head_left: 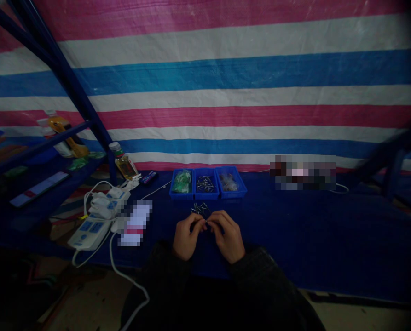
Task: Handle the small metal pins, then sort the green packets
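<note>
My left hand (pixel 188 234) and my right hand (pixel 228 235) meet over the blue table, fingertips pinched close together. Whatever small piece lies between them is too small and dark to make out. Just beyond my fingertips lies a loose pile of shiny metal pins or screws (pixel 200 209). Behind that pile, three blue bins stand side by side. The left bin (pixel 182 196) contains green items in clear plastic, the middle bin (pixel 206 196) similar metal pieces, and the right bin (pixel 233 195) clear plastic bags with small contents.
Left of my hands lie a phone (pixel 136 225) with a blurred screen and white power strips (pixel 89 233) with plugs and cables. A bottle (pixel 124 162) stands behind them, near a blue metal frame (pixel 77 101). At far left another person's hand (pixel 0 154) shows. A pixelated object (pixel 302 173) sits at back right.
</note>
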Motion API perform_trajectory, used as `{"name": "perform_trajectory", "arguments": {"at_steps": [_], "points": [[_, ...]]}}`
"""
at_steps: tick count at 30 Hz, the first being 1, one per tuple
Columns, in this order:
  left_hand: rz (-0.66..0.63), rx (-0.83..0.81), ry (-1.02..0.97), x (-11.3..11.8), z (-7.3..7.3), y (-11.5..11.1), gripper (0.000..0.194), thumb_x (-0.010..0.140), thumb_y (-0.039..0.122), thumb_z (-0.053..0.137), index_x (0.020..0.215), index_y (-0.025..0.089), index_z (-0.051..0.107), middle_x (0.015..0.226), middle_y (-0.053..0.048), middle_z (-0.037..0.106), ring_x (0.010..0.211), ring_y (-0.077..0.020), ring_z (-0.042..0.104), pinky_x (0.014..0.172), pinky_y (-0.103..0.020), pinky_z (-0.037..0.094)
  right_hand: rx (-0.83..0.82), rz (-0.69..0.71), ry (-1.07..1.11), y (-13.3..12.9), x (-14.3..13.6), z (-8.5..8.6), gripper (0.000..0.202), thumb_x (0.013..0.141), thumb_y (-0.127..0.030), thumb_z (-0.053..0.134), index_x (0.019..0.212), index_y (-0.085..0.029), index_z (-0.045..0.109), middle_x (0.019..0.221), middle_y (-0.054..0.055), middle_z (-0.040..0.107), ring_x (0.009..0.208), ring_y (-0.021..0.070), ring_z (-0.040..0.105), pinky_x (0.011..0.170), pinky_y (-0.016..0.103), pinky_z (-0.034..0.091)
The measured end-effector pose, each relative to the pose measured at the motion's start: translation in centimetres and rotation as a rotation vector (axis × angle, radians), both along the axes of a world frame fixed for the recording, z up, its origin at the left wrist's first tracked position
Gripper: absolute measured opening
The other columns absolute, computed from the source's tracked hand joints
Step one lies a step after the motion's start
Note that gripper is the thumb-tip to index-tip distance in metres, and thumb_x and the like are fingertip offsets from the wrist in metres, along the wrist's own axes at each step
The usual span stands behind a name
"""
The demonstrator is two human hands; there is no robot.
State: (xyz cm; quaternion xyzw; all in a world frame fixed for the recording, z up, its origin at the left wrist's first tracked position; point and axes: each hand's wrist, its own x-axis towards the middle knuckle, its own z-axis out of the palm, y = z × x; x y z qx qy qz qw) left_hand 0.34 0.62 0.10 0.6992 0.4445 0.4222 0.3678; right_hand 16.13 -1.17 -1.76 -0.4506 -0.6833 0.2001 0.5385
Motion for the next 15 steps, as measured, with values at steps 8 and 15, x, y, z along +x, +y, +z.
{"name": "perform_trajectory", "arguments": {"at_steps": [8,15], "points": [[-0.02,-0.01,0.01,-0.06,-0.41,0.08,0.014,0.098,0.023,0.056,0.09,0.018,0.066,0.078,-0.001,0.071,0.073,-0.0157,0.067,0.073,-0.025,0.05,-0.001,0.0,-0.022,0.07,0.07,0.05,0.018,0.1,-0.015,0.05,0.095,-0.022,0.066,0.094,0.006,0.065,0.084,0.0188,0.064,0.075,0.03,0.052],[-0.002,-0.005,0.022,-0.01,-0.44,0.08,0.01,0.096,0.024,0.059,0.09,0.019,0.066,0.081,-0.002,0.073,0.074,-0.0165,0.069,0.074,-0.025,0.052,-0.009,-0.006,-0.031,0.14,0.06,-0.12,0.018,0.1,-0.017,0.05,0.096,-0.022,0.067,0.095,0.006,0.066,0.085,0.0195,0.065,0.076,0.031,0.053]]}}
